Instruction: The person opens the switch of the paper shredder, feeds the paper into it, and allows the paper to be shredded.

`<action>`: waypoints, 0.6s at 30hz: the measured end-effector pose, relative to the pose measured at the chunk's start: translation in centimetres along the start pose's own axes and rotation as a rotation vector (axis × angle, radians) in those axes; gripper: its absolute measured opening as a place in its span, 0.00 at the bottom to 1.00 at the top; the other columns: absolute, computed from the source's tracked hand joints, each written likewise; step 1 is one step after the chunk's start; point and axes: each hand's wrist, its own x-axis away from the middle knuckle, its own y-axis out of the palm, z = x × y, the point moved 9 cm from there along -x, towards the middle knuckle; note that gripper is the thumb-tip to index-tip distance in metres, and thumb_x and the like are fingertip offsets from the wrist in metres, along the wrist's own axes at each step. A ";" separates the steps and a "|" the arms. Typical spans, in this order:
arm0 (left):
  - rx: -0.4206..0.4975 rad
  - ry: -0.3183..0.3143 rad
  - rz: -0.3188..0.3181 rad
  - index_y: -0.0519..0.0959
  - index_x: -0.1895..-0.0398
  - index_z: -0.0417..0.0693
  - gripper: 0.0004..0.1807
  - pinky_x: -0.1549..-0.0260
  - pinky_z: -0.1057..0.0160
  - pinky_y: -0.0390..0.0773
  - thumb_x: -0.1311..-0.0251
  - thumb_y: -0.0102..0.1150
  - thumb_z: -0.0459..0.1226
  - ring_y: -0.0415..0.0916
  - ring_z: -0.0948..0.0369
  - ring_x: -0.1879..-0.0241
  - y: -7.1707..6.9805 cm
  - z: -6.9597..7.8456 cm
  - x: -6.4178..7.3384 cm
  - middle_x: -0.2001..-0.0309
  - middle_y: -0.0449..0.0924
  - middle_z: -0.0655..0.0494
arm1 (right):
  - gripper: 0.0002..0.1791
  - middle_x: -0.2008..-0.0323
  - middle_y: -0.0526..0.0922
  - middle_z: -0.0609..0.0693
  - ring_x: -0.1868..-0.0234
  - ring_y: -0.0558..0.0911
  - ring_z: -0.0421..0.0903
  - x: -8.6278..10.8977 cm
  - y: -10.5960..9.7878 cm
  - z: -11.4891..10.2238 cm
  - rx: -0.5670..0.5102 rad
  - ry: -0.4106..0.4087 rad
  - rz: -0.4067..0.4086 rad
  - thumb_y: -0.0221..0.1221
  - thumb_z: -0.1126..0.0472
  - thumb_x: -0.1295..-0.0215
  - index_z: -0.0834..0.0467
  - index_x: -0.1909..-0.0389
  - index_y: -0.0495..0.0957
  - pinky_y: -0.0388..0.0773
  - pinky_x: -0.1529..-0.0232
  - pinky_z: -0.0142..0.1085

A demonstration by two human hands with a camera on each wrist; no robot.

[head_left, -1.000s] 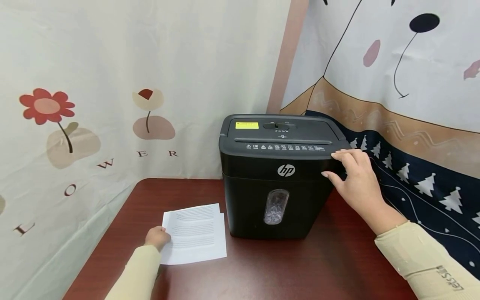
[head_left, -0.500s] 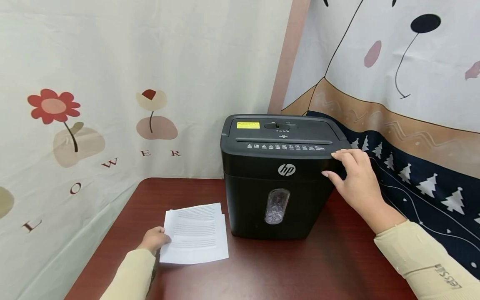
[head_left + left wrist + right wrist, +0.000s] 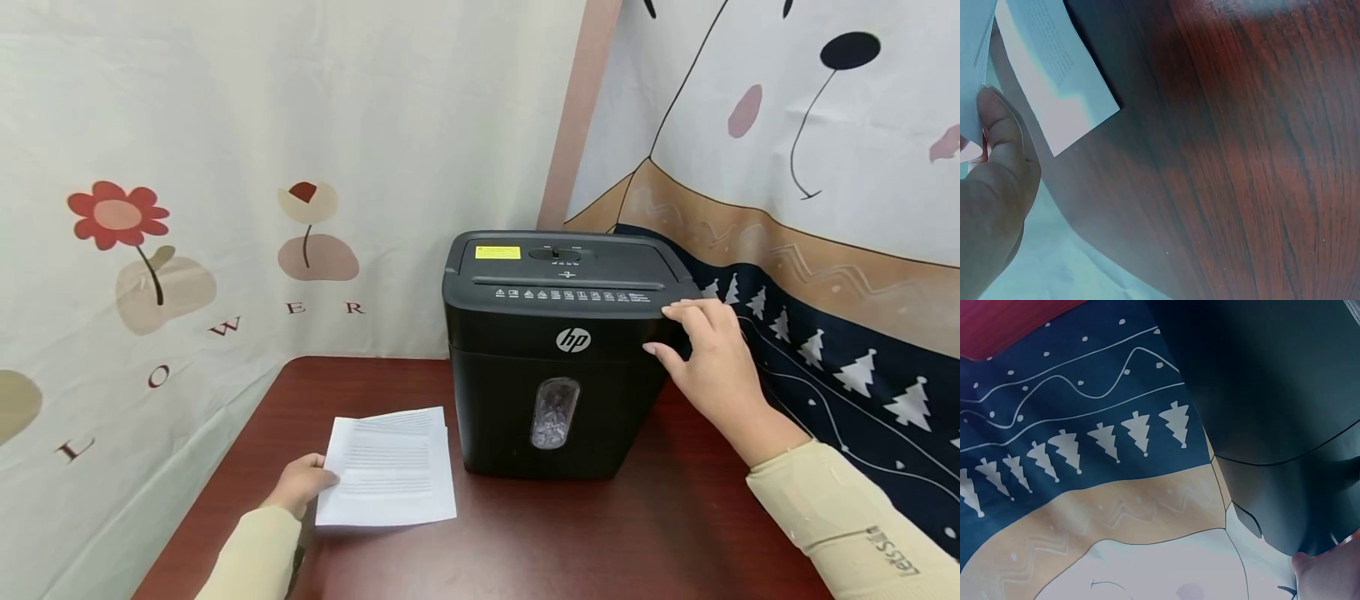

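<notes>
A: ok so from where I'm standing, how far along is this?

B: early days imo, at least for these pages. The printed sheets (image 3: 386,475) are over the table (image 3: 540,542), just left of the black shredder (image 3: 495,400). Nothing's poking out of the feed slot (image 3: 567,282) on top, so feeding this lot looks like it's all left to do.

A: there are shreds (image 3: 551,427) behind the little window though?

B: yep, so the bin has something in it. No way to tell what those bits were, or how full it is.

A: and the hands?

B: left hand (image 3: 298,483) is pinching the sheets by their left edge. Right hand (image 3: 712,354) has thumb and fingertips spread apart, touching the front right corner of the shredder. Looks relaxed to me, more steadying than clamping.

A: how many pages?

B: at least two, the edges are slightly fanned. Can't count beyond that, and I can't tell if they're fully off the table.
</notes>
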 end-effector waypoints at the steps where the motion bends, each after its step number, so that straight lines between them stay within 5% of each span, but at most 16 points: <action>1: 0.002 -0.001 0.002 0.70 0.57 0.23 0.14 0.72 0.60 0.76 0.46 0.54 0.25 0.76 0.54 0.70 -0.2 0.1 0.2 0.66 0.77 0.38 | 0.27 0.52 0.73 0.65 0.48 0.69 0.63 0.0 0.0 0.0 0.000 0.000 0.001 0.73 0.72 0.56 0.68 0.52 0.75 0.69 0.47 0.56; 13: 0.067 0.006 0.010 0.66 0.50 0.23 0.17 0.68 0.58 0.76 0.41 0.52 0.27 0.75 0.53 0.66 -2.5 1.6 2.0 0.60 0.75 0.33 | 0.27 0.52 0.73 0.65 0.50 0.70 0.62 0.2 -0.1 -0.2 -0.001 -0.021 0.017 0.73 0.72 0.56 0.68 0.52 0.75 0.71 0.48 0.55; 18: 0.105 0.021 0.002 0.65 0.48 0.22 0.18 0.68 0.60 0.75 0.39 0.51 0.27 0.75 0.58 0.68 -3.2 2.3 2.8 0.62 0.76 0.39 | 0.27 0.52 0.73 0.65 0.50 0.70 0.62 0.1 -0.1 -0.2 -0.003 -0.022 0.012 0.73 0.72 0.56 0.68 0.52 0.75 0.71 0.48 0.55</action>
